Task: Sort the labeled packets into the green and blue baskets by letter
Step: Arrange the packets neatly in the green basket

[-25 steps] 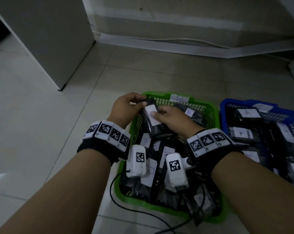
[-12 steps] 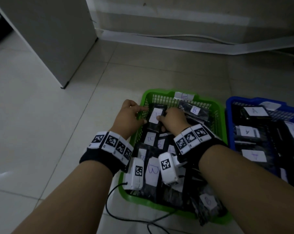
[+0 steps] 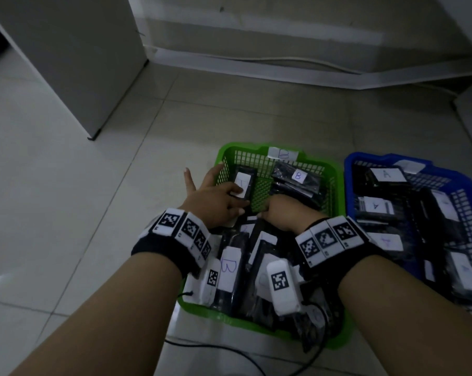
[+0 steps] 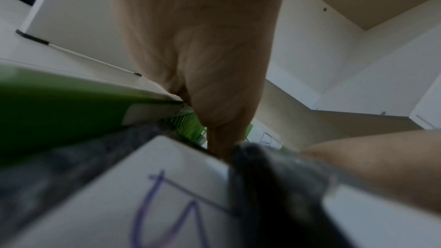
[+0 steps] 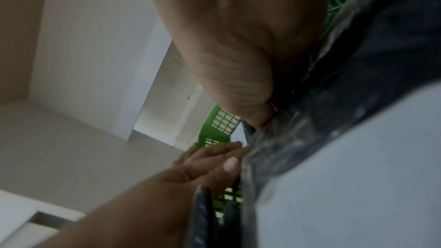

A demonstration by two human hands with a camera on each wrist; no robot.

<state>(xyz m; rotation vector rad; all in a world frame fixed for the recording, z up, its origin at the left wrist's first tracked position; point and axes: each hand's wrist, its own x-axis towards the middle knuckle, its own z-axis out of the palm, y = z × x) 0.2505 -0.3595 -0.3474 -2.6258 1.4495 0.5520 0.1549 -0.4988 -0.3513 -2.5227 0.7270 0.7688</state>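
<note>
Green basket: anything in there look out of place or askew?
Nothing clearly misfiled: the green basket carries a B tag, and the readable packet labels say B. Packets lie jumbled and overlapping. The packet under the left hand has a label too blurred to read.

bare forearms, no sleeves. each wrist wears a black band (image 3: 159, 248) ringed with white tiles printed with black square markers; a white camera block (image 3: 282, 286) with a marker hangs behind the fingers.
</note>
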